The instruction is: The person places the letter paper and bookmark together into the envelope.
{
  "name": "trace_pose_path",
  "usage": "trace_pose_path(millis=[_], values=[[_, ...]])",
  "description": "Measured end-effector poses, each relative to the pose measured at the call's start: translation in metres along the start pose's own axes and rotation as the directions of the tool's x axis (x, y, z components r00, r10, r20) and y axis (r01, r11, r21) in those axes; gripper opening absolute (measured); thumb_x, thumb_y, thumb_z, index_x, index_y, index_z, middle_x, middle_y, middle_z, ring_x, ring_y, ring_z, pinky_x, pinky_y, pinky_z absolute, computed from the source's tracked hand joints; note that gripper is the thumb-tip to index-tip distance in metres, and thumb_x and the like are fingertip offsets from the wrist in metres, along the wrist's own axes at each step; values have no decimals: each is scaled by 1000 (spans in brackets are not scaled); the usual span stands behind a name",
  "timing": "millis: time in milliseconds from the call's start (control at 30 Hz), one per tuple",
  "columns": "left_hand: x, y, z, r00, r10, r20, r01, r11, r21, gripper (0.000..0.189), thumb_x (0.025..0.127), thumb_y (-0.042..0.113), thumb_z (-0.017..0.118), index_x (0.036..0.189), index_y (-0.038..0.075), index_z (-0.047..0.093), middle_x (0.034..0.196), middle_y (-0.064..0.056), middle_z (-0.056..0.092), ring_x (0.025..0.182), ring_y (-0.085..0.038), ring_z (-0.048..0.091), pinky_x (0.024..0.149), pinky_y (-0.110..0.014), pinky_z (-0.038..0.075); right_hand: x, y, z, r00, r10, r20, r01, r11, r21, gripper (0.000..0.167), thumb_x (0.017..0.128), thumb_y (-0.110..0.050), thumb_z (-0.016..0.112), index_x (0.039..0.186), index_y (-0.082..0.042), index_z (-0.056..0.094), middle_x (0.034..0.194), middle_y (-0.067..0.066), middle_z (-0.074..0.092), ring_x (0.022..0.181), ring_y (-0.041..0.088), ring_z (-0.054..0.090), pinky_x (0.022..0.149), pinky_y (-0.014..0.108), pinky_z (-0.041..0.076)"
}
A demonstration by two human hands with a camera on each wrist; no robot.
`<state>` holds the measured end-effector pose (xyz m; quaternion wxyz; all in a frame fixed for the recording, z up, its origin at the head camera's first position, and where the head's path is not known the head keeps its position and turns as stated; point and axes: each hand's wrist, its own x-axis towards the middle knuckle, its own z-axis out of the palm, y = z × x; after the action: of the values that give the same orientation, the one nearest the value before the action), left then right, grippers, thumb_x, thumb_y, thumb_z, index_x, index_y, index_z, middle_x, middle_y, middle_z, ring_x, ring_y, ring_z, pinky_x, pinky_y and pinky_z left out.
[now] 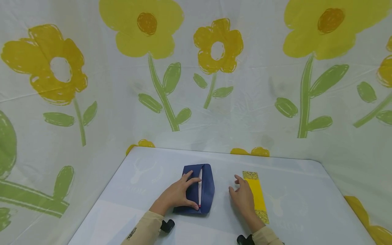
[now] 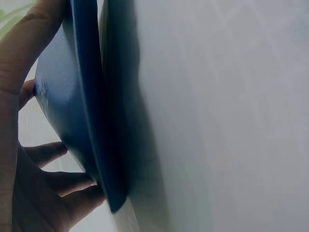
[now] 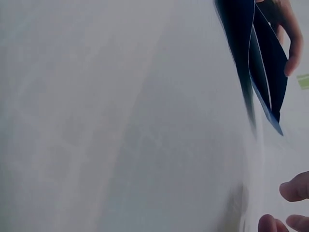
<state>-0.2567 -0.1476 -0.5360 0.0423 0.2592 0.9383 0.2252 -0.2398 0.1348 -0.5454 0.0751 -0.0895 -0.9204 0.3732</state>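
A dark blue envelope (image 1: 208, 189) lies on the table, its pointed flap folded out to the right. Its mouth gapes, and a white sheet with a bit of red at the lower end shows inside. My left hand (image 1: 176, 194) grips the envelope across its pocket, thumb at the lower end and fingers spread toward the upper end. In the left wrist view, fingertips press the far edge of the envelope (image 2: 72, 82). My right hand (image 1: 244, 200) hovers with loosely bent fingers, holding nothing. Behind it, partly covered, lies a yellow strip (image 1: 258, 194) with speckled gold ends.
The white table (image 1: 306, 190) has faint printed motifs on its top. A white curtain (image 1: 254, 112) with yellow flowers hangs behind and along the sides. Dark wrist cameras sit at both cuffs.
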Motion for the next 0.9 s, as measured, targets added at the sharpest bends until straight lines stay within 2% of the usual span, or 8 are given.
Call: trace_pose_path(millis=[333, 600, 900], values=[[1, 5, 0, 1000, -8, 7, 8, 1000, -3, 104, 62, 74, 83, 151, 41, 41, 166, -15, 24, 139, -48, 44, 102, -61, 47, 2, 9, -8, 1000, 25, -11, -25, 999, -23, 61, 92, -15, 72, 147, -4, 49, 122, 16, 60, 88, 24, 57, 81, 39, 54], [2, 7, 0, 1000, -6, 8, 6, 1000, -6, 103, 62, 73, 84, 151, 43, 41, 166, -15, 24, 139, -48, 43, 102, -61, 47, 5, 19, -11, 999, 19, -33, -20, 999, -32, 60, 91, -15, 72, 146, -3, 50, 121, 17, 61, 87, 23, 57, 75, 35, 51], [4, 7, 2, 1000, 1, 5, -1, 1000, -7, 104, 61, 77, 82, 151, 43, 40, 167, -12, 23, 140, -47, 42, 103, -60, 46, 2, 21, -18, 999, 33, -38, -34, 999, -20, 59, 91, -14, 71, 145, 0, 51, 120, 18, 61, 84, 23, 56, 73, 35, 50]])
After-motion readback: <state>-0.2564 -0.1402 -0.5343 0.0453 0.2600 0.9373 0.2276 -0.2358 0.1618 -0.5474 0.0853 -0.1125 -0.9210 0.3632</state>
